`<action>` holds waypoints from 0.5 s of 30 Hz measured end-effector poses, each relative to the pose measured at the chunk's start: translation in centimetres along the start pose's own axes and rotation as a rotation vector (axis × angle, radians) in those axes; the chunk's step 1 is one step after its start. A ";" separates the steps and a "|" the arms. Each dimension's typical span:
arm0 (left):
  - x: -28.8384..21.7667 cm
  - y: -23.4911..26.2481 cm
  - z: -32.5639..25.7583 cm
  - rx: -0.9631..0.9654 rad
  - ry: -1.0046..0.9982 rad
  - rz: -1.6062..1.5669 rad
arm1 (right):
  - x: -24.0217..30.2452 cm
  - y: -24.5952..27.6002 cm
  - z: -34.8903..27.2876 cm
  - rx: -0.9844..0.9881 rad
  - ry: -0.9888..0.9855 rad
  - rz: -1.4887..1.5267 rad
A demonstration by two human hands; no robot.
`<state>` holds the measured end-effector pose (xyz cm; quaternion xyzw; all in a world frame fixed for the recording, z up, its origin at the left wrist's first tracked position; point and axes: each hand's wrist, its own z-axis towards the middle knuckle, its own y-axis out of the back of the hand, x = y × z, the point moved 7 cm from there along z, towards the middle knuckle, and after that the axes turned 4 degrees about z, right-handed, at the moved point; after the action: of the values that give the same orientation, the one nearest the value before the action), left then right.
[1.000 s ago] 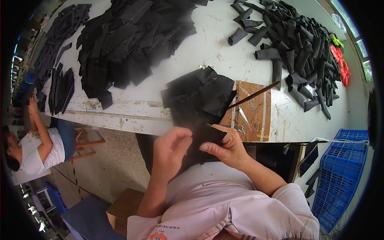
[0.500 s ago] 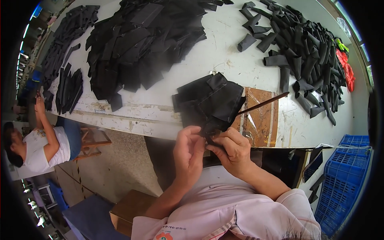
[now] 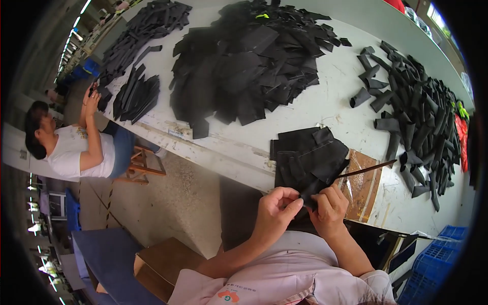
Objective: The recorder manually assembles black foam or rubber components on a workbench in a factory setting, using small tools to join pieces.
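Note:
My left hand (image 3: 277, 211) and my right hand (image 3: 329, 208) are close together at the table's front edge. Between them is a small black fabric piece (image 3: 307, 200), pinched by the thumb and fingers of both. Part of it is hidden behind the fingertips. Just beyond lies a loose stack of black fabric pieces (image 3: 310, 155), overlapping and reaching to the table edge. A thin dark-brown stick (image 3: 370, 168) slants out to the right of this stack, over a brown taped board (image 3: 362, 189) on the tabletop.
A large heap of black fabric pieces (image 3: 244, 66) covers the table's middle. Rolled black fabric tubes (image 3: 422, 117) are piled at right, and narrow strips (image 3: 136, 94) at left. A co-worker (image 3: 81, 147) sits near a wooden stool (image 3: 140, 168). A blue crate (image 3: 432, 264) stands lower right.
The whole view has swung, so table, heaps and my hands appear further right and lower. Both hands still pinch the black fabric piece; my right fingers are now more curled over it.

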<state>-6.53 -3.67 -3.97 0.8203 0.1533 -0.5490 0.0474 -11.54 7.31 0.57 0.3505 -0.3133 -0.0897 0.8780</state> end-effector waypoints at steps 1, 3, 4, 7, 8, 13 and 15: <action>0.3 -0.2 0.0 0.007 0.001 -0.082 | 0.1 0.2 0.1 0.014 0.004 -0.019; 0.4 -0.4 0.0 0.004 -0.020 -0.109 | 0.1 0.4 0.0 0.011 0.021 -0.021; 0.5 -0.6 0.1 0.039 -0.024 -0.134 | 0.0 0.4 0.0 0.005 0.008 -0.050; 0.3 -0.4 0.4 0.031 -0.074 -0.123 | 0.2 0.1 0.6 0.018 0.024 -0.076; 0.1 -0.1 0.7 0.005 -0.111 -0.104 | 0.3 0.0 1.0 0.020 0.049 -0.084; -0.7 0.6 0.9 -0.089 -0.045 -0.076 | 0.9 -0.5 1.3 -0.008 0.123 -0.140; -0.3 0.4 1.5 -0.069 -0.042 -0.094 | 0.9 -0.6 0.9 -0.010 0.132 -0.168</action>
<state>-7.85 -4.45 -4.27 0.7984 0.2096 -0.5620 0.0530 -11.33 5.96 1.11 0.3762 -0.2236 -0.1412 0.8880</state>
